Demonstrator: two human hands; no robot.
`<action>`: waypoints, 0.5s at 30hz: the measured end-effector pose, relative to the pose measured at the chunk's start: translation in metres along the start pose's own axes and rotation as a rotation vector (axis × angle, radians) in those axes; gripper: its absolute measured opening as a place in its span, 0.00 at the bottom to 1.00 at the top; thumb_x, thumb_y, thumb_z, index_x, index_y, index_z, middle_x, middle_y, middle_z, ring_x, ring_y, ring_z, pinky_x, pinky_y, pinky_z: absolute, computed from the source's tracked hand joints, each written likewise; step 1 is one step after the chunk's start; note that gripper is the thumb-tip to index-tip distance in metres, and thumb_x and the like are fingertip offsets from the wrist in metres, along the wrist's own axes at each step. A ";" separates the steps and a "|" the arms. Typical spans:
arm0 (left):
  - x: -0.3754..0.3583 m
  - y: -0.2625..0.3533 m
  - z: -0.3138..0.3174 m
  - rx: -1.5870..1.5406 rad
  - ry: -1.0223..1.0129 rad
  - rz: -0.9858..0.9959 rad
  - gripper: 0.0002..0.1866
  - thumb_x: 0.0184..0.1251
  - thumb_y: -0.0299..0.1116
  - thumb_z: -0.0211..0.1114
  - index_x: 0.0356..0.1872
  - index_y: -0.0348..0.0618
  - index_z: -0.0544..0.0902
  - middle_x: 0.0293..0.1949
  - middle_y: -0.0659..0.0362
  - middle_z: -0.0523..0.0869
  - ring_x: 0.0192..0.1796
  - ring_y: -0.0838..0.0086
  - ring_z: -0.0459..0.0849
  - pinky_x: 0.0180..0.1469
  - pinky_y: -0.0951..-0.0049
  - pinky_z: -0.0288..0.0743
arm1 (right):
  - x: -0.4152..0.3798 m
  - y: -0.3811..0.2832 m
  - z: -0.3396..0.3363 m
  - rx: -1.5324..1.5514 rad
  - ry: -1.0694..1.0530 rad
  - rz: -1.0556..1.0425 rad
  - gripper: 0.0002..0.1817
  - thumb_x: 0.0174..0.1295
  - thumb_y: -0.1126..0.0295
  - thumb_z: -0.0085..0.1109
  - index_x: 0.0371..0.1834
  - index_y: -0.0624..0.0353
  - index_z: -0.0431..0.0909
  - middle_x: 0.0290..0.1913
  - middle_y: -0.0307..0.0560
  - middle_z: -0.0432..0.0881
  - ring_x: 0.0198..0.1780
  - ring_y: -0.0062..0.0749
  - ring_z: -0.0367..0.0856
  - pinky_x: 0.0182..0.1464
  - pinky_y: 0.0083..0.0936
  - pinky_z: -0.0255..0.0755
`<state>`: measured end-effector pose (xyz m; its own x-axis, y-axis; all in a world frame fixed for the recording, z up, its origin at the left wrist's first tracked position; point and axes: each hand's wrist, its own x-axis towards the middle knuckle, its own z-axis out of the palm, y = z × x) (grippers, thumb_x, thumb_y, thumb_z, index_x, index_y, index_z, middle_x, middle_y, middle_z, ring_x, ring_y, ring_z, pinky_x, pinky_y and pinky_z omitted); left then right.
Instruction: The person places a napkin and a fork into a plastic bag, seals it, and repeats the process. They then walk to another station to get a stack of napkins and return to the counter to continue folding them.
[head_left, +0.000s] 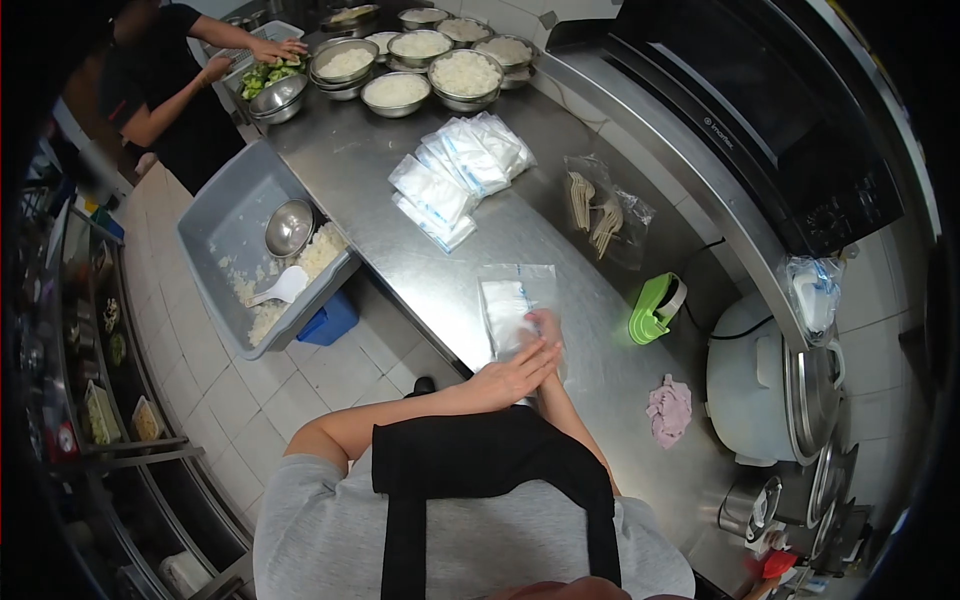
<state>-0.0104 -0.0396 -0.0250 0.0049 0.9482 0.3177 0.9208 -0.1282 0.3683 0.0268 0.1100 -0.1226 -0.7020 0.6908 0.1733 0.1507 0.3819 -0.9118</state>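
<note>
On the steel table in front of me lies a clear plastic bag [540, 273] with white, folded contents [506, 300] inside. My left hand [515, 376] reaches across from the left, fingers stretched out and lying over the wrist side of my right hand. My right hand [544, 330] is at the right side of the bag, its fingers smeared by motion and partly covered by my left. Farther up the table is a pile of similar white packets [460, 165] in clear wrapping with blue print.
Metal bowls of rice [466, 75] crowd the far end. A grey tub [215, 215] with rice, a bowl and a paddle stands left. Bagged forks [605, 215], a green tape dispenser [652, 312], a pink cloth [669, 410] and a large pot [745, 375] are right. Another person [160, 95] handles green vegetables.
</note>
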 end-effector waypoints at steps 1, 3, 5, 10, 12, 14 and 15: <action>0.000 0.000 0.004 0.008 -0.006 -0.001 0.34 0.50 0.15 0.52 0.63 0.34 0.58 0.70 0.54 0.49 0.70 0.59 0.52 0.32 0.78 0.82 | 0.002 -0.003 -0.003 0.061 -0.099 0.000 0.20 0.45 0.82 0.52 0.45 0.63 0.72 0.42 0.47 0.75 0.46 0.29 0.72 0.50 0.23 0.66; 0.002 0.000 0.008 0.049 0.065 0.088 0.33 0.52 0.17 0.52 0.64 0.35 0.56 0.70 0.53 0.48 0.70 0.60 0.52 0.36 0.78 0.82 | 0.006 -0.007 0.008 0.150 -0.172 0.001 0.18 0.44 0.81 0.53 0.43 0.63 0.74 0.40 0.47 0.77 0.44 0.30 0.74 0.49 0.23 0.67; 0.000 0.001 0.002 0.035 0.024 0.090 0.33 0.52 0.18 0.52 0.64 0.35 0.56 0.70 0.53 0.48 0.70 0.60 0.52 0.37 0.78 0.81 | 0.016 -0.004 0.024 0.284 -0.054 0.003 0.14 0.44 0.82 0.53 0.37 0.62 0.78 0.36 0.44 0.80 0.39 0.31 0.76 0.46 0.23 0.69; 0.001 0.010 -0.016 -0.182 -0.085 -0.023 0.33 0.49 0.18 0.54 0.63 0.41 0.62 0.69 0.53 0.52 0.70 0.61 0.54 0.49 0.71 0.78 | 0.028 -0.005 0.042 0.244 -0.053 0.025 0.15 0.44 0.82 0.52 0.37 0.59 0.79 0.37 0.45 0.80 0.38 0.32 0.77 0.42 0.24 0.69; -0.005 0.010 -0.029 -0.267 -0.011 -0.004 0.30 0.48 0.17 0.55 0.59 0.42 0.67 0.68 0.52 0.56 0.67 0.61 0.59 0.49 0.71 0.77 | 0.031 -0.005 0.048 0.279 -0.035 -0.036 0.16 0.44 0.83 0.51 0.38 0.59 0.79 0.36 0.45 0.80 0.37 0.32 0.77 0.41 0.25 0.69; -0.009 -0.001 -0.036 -0.471 0.155 -0.119 0.25 0.48 0.16 0.55 0.52 0.42 0.75 0.63 0.51 0.65 0.60 0.62 0.71 0.45 0.71 0.76 | 0.034 -0.024 0.041 0.181 -0.149 0.081 0.12 0.46 0.79 0.51 0.36 0.59 0.77 0.34 0.47 0.79 0.35 0.33 0.76 0.39 0.26 0.69; -0.009 -0.014 -0.037 -0.589 0.235 -0.246 0.22 0.49 0.16 0.55 0.48 0.42 0.78 0.60 0.50 0.71 0.55 0.63 0.76 0.42 0.72 0.75 | 0.036 -0.027 0.041 0.181 -0.142 0.084 0.12 0.46 0.79 0.51 0.36 0.59 0.77 0.34 0.47 0.79 0.35 0.33 0.76 0.39 0.26 0.69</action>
<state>-0.0377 -0.0570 -0.0007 -0.3243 0.8900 0.3206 0.5178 -0.1166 0.8475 -0.0314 0.0991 -0.1066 -0.7848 0.6176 0.0518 0.0943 0.2016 -0.9749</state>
